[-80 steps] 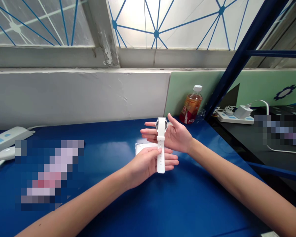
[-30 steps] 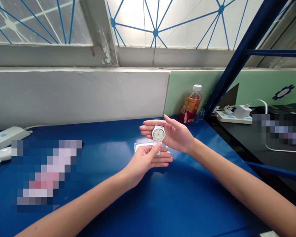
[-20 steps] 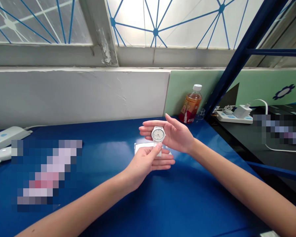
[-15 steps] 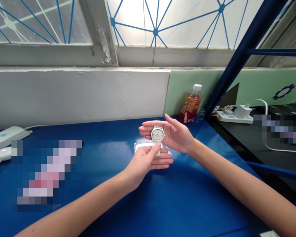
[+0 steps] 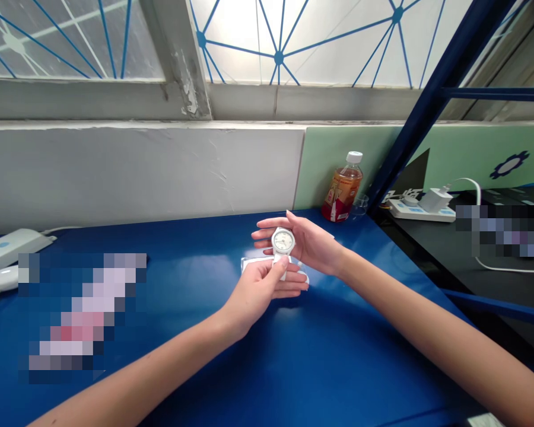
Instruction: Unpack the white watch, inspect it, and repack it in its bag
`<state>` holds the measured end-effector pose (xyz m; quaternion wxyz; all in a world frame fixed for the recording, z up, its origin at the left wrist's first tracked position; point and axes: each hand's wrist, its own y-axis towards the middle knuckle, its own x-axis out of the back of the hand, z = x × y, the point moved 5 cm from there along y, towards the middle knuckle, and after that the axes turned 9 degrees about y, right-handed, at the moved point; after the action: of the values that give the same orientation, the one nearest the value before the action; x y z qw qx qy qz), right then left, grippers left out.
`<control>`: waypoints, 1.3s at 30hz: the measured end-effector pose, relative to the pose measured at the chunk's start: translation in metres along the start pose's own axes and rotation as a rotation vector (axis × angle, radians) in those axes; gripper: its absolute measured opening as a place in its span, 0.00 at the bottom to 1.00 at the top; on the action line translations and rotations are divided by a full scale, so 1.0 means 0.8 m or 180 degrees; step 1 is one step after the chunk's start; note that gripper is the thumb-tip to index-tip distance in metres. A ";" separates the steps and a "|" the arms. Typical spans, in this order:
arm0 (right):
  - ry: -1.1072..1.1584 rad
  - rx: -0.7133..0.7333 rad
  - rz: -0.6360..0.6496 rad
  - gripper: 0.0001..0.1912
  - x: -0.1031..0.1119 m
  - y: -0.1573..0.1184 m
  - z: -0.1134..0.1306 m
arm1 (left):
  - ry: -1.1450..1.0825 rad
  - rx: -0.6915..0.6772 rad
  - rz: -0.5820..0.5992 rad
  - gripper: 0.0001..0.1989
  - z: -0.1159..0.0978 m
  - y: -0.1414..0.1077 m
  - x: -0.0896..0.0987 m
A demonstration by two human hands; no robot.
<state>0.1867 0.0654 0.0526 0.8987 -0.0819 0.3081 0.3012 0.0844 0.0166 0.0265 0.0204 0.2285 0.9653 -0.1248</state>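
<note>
A white wristwatch (image 5: 283,240) with a round dial and a pale strap is held above the table, its face turned up toward me. My left hand (image 5: 267,281) pinches the lower strap between thumb and fingers, palm up. Just behind the watch is my right hand (image 5: 309,240), its fingers stretched out and apart, thumb raised. Its fingers pass behind the dial; whether they touch the watch I cannot tell. Beneath my hands lies a flat whitish item with a shiny clear edge (image 5: 248,262), mostly hidden by them.
On the blue table (image 5: 196,356) a drink bottle (image 5: 342,190) stands at the back right beside a small clear cup (image 5: 359,205). A power strip (image 5: 13,249) and a pixelated item (image 5: 86,314) lie left. Beyond the blue post (image 5: 418,118) sits another power strip (image 5: 420,210).
My right hand has turned slightly, its thumb shifting left toward the watch. The watch has tilted a little in my left hand's pinch.
</note>
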 end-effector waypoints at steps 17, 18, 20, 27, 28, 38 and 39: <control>-0.2434 0.0792 -0.1267 0.20 0.024 -0.052 0.021 | 0.3776 -0.2366 -0.1134 0.11 -0.033 0.004 0.046; -0.2383 0.0717 -0.1187 0.20 0.023 -0.060 0.015 | 0.3920 -0.2430 -0.1097 0.11 -0.031 0.003 0.042; -0.2187 0.0690 -0.1076 0.20 0.021 -0.072 0.004 | 0.4188 -0.2649 -0.1031 0.11 -0.028 0.000 0.035; -0.2625 0.0927 -0.1264 0.14 0.023 -0.086 -0.003 | 0.4432 -0.3433 -0.0704 0.09 -0.020 -0.009 0.021; -0.2637 0.0925 -0.1275 0.13 0.025 -0.086 -0.003 | 0.4422 -0.3440 -0.0626 0.08 -0.020 -0.008 0.020; -0.3291 0.1087 -0.1725 0.10 0.061 -0.088 0.015 | 0.4805 -0.2245 0.0064 0.28 -0.007 0.014 0.036; -0.3373 0.1109 -0.1762 0.10 0.063 -0.088 0.016 | 0.4780 -0.2195 0.0096 0.27 -0.007 0.015 0.037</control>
<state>0.2668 0.0378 0.0296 0.9744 0.1497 -0.1678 0.0020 0.0632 0.0413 0.0263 -0.5594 0.2448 0.7029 0.3647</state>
